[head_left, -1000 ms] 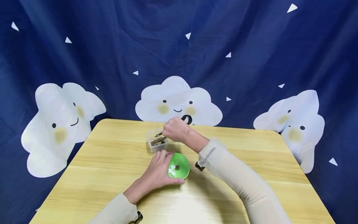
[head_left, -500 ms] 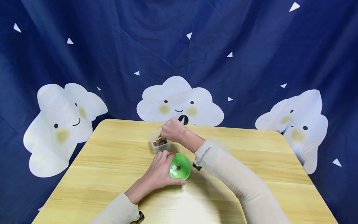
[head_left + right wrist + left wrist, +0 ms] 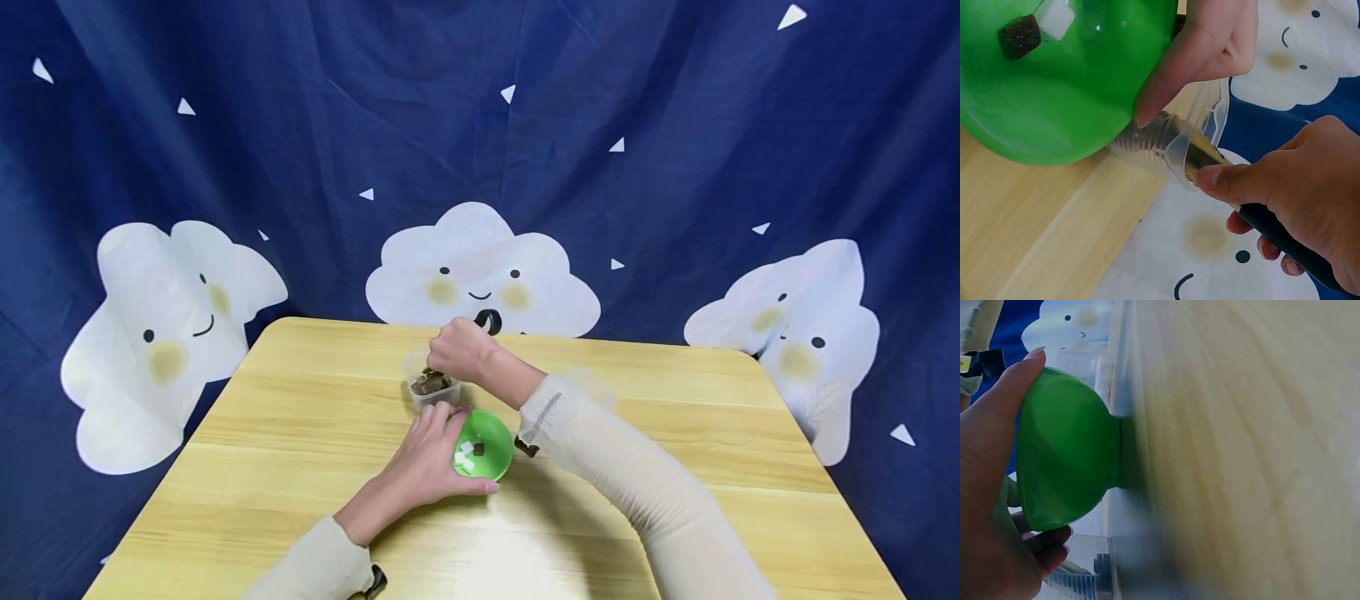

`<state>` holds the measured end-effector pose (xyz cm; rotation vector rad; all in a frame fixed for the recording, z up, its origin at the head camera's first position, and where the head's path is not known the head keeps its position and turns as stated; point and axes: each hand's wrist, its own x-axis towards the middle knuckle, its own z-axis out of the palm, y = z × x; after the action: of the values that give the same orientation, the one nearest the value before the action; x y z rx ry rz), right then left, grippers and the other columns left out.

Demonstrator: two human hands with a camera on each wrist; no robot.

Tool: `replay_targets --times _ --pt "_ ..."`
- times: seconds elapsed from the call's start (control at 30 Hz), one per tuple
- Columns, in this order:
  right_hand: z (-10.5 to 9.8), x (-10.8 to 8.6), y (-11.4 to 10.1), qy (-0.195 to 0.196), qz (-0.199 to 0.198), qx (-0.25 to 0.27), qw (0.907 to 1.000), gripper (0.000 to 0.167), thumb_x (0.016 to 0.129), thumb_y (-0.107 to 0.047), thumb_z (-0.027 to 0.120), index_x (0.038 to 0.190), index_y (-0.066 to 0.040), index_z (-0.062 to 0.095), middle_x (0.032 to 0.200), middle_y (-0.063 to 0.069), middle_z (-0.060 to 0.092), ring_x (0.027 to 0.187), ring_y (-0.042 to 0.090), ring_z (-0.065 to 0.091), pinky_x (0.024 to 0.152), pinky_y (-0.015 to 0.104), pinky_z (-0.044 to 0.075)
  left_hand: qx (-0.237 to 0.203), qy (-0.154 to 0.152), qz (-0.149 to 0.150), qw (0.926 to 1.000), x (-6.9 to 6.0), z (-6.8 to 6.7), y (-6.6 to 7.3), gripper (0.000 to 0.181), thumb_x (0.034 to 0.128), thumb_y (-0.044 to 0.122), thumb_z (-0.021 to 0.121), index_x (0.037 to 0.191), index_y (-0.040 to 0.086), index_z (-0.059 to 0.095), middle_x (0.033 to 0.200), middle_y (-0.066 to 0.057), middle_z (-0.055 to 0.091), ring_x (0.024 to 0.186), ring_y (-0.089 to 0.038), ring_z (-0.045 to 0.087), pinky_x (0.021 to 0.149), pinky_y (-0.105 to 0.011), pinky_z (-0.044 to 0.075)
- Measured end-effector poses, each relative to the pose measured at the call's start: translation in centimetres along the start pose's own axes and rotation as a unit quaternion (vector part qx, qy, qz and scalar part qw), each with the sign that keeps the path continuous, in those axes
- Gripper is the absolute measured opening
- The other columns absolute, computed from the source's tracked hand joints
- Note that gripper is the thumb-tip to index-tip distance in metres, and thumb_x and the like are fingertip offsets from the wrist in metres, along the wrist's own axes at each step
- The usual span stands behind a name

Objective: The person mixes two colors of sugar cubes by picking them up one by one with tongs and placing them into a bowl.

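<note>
Head: left hand (image 3: 427, 458) curls round green bowl (image 3: 497, 435), likely for steadiness; right hand (image 3: 463, 350) above clear box (image 3: 437, 400) | Left wrist: fingers spread around bowl, upright on table (image 3: 1241, 456) | Right wrist: fingers wrapped round tongs (image 3: 1269, 223), presumably for reach; long axis slants, handle lower right, metal end upper left, inside box

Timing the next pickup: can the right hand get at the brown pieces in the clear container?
Probably yes: the right hand holds a black-handled tool that reaches into the container through its open top.
</note>
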<state>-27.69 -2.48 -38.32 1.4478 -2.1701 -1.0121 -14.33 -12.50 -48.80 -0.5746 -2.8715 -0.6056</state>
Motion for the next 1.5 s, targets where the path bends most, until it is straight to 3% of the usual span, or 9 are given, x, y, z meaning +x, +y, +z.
replay_targets --times 0.43,0.8,1.23,1.5 --pt "0.0 -1.0 0.6 0.017 0.006 0.015 0.9997 0.035 0.102 -0.010 0.055 0.079 -0.029 0.073 0.078 -0.013 0.072 0.060 0.008 0.037 0.058 0.022 0.053 -0.006 -0.007 -0.003 0.9999 0.2 0.1 0.2 0.118 0.0640 0.086 0.074 0.149 0.006 0.053 0.118 -0.004 0.048 0.105 -0.020 0.043 0.090 -0.035 0.041" --pt "-0.6 -1.8 1.5 0.022 0.012 0.026 0.9993 0.036 0.103 -0.009 0.055 0.077 -0.027 0.072 0.080 -0.011 0.073 0.060 0.007 0.038 0.059 0.022 0.054 -0.011 -0.009 -0.008 0.9999 0.3 0.2 0.1 0.120 0.0630 0.086 0.075 0.150 0.006 0.052 0.121 -0.006 0.050 0.107 -0.020 0.044 0.091 -0.036 0.043" --pt "0.3 -3.2 2.0 0.049 0.030 0.085 0.9948 0.027 0.091 -0.005 0.062 0.075 -0.025 0.072 0.077 -0.008 0.073 0.058 0.009 0.042 0.058 0.027 0.056 -0.024 -0.009 -0.014 0.9996 0.3 0.1 0.2 0.119 0.0620 0.083 0.079 0.149 0.006 0.052 0.128 -0.009 0.052 0.115 -0.025 0.048 0.097 -0.042 0.046" --pt "-0.3 -4.6 2.9 0.038 0.050 0.123 0.9905 0.018 0.095 -0.020 0.067 0.079 -0.023 0.075 0.079 -0.006 0.073 0.059 0.011 0.047 0.060 0.032 0.057 -0.020 -0.013 -0.019 0.9995 0.1 0.1 0.0 0.122 0.0623 0.086 0.076 0.150 0.005 0.052 0.128 -0.008 0.051 0.117 -0.025 0.048 0.099 -0.042 0.046"
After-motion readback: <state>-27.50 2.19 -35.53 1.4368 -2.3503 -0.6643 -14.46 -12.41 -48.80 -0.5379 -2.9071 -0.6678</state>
